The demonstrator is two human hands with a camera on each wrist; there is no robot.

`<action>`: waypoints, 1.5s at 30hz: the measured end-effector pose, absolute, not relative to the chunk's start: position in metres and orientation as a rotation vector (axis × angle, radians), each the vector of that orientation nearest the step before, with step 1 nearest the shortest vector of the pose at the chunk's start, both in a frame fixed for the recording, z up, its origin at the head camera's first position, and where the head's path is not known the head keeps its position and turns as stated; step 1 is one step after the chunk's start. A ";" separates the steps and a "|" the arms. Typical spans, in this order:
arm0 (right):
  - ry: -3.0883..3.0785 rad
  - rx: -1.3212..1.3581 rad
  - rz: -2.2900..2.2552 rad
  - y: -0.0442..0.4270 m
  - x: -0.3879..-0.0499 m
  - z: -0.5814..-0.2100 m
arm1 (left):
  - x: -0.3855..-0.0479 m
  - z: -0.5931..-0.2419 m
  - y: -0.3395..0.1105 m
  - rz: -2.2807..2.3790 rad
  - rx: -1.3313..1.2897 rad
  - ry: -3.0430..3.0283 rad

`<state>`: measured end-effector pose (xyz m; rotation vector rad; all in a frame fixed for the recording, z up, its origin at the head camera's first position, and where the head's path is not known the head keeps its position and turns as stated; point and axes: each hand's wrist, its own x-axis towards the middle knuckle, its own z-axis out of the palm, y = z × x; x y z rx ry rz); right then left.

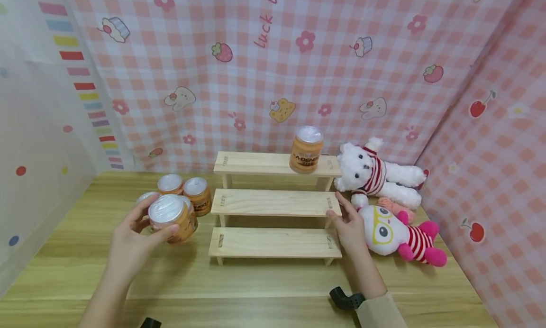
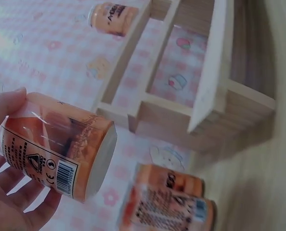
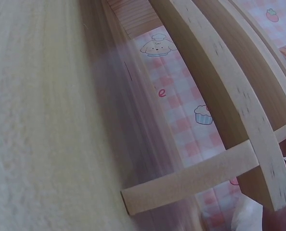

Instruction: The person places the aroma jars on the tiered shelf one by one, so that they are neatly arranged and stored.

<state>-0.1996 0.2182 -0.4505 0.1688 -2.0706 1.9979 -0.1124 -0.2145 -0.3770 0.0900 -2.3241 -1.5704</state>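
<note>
My left hand (image 1: 134, 238) grips an orange can (image 1: 176, 219) with a pale lid, left of centre in the head view; the left wrist view shows it tilted and clear of the worktop (image 1: 239, 290). More orange cans (image 1: 199, 199) stand just behind it. My right hand (image 1: 350, 231) pinches the right end of the middle tier of a wooden rack (image 1: 275, 204), at the centre of the frame. One labelled can (image 1: 306, 150) stands upright on the top tier, towards its right end. Right of the rack lie a white plush bear (image 1: 377, 174) and a doll with yellow glasses (image 1: 388, 231).
</note>
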 end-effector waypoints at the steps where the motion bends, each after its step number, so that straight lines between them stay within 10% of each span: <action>1: -2.070 0.168 1.998 0.218 -0.200 -0.450 | -0.114 -0.373 -0.212 -1.580 0.072 -2.315; 45: -2.044 0.224 1.992 0.218 -0.200 -0.452 | -0.242 -0.295 -0.087 -1.903 -0.386 -2.154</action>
